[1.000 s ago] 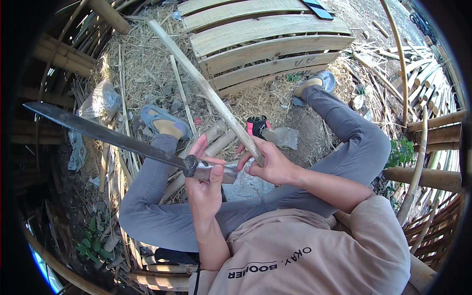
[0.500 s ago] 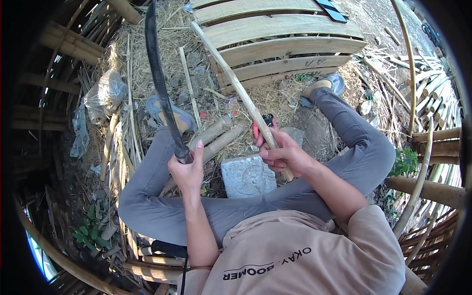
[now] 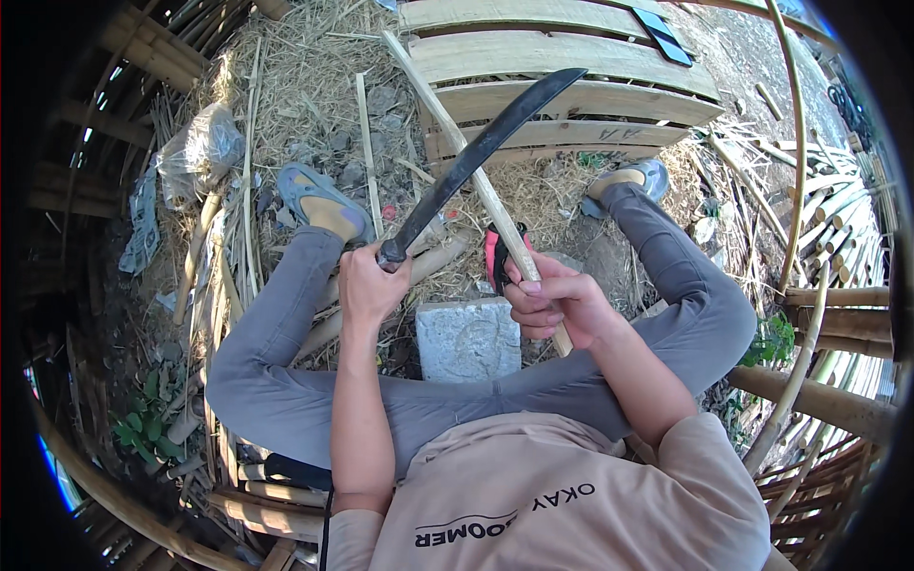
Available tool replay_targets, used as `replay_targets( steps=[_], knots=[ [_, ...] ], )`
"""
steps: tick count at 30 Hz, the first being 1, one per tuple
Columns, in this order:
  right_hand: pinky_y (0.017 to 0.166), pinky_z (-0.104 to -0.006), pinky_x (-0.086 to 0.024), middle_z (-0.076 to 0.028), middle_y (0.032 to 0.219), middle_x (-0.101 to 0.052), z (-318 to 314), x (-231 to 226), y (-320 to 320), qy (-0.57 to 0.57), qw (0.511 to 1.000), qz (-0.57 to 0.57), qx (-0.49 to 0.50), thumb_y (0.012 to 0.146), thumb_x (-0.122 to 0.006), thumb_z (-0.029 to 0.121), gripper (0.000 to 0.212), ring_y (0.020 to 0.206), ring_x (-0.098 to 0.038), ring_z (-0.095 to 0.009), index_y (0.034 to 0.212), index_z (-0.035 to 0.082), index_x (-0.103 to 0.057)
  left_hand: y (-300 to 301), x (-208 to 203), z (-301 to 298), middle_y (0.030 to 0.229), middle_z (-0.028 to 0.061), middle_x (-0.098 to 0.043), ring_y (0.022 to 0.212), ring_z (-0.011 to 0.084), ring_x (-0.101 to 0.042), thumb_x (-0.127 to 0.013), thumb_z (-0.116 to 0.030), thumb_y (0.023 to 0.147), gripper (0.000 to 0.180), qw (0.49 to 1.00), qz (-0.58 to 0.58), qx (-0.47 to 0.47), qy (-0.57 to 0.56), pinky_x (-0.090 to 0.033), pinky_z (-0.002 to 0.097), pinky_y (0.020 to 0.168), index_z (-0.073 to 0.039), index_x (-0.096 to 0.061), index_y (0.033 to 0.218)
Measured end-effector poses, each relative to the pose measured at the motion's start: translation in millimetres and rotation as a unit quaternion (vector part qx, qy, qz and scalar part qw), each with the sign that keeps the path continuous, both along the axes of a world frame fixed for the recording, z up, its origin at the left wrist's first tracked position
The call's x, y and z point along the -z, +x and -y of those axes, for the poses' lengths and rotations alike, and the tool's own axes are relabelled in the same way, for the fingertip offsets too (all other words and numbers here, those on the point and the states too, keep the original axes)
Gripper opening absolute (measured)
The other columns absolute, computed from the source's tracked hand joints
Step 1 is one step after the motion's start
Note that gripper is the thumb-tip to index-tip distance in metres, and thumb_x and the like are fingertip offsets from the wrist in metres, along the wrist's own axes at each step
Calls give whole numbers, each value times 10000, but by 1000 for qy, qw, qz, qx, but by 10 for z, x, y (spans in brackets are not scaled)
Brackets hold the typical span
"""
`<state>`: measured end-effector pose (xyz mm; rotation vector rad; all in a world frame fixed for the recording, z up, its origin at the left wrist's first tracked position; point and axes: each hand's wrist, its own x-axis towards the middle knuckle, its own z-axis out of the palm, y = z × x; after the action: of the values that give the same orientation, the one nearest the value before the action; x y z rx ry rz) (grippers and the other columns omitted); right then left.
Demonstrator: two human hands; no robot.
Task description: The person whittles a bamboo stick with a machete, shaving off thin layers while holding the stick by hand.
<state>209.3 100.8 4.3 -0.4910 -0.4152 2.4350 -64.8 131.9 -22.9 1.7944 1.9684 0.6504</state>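
The stone block (image 3: 468, 339) is sitting on the ground between the person's legs. The left hand (image 3: 369, 284) is gripping the machete (image 3: 476, 157) left of the block; its blade is crossing over the bamboo stick (image 3: 476, 176), which the right hand (image 3: 557, 303) is gripping to the block's right. The slatted pallet (image 3: 571, 57) is lying beyond.

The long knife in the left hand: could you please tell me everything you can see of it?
The long knife has a dark, slightly curved blade that widens toward a blunt tip, apparently metal, and a dark handle hidden in the left hand. It is raised, slanting from the fist up and to the right, its blade crossing in front of the pale bamboo stick that the right hand grips. Whether blade and stick touch cannot be told. Only the left hand clearly touches it.
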Motion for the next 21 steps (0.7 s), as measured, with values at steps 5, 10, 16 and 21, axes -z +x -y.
replay_targets(
  steps=[5, 10, 16, 21],
  knots=[
    [411, -205, -263, 59, 666, -357, 9, -14, 42, 6, 1000, 8, 2, 917, -630, 114, 207, 474, -328, -27, 978, 148, -435, 64, 86, 85, 628, 235, -593, 656, 438, -616, -661, -173, 733, 174, 999, 25, 21, 20, -479, 457, 598, -1, -676, 714],
    [370, -198, -193, 79, 620, -315, 14, -29, 12, 25, 996, 90, -9, 932, -624, 99, 240, 428, -285, -15, 922, 155, -391, 126, 199, 24, 647, 251, -593, 675, 448, -613, -650, -153, 716, 168, 999, 11, 24, 33, -482, 466, 618, 14, -669, 722],
    [355, -197, -184, 80, 583, -288, 39, -71, 0, 45, 991, 121, -16, 975, -588, 141, 228, 416, -278, -8, 919, 172, -369, -54, 343, -111, 595, 233, -564, 588, 405, -615, -636, -146, 775, 215, 997, 9, -50, 55, -453, 431, 573, 56, -624, 701],
    [336, -196, -174, 77, 565, -284, 24, -135, -11, -58, 996, 72, -18, 1036, -487, 252, 164, 406, -262, -14, 918, 190, -392, -65, 304, -45, 584, 217, -562, 553, 355, -622, -661, -110, 753, 170, 998, 42, 35, 40, -443, 393, 552, 50, -632, 706]
  ],
)
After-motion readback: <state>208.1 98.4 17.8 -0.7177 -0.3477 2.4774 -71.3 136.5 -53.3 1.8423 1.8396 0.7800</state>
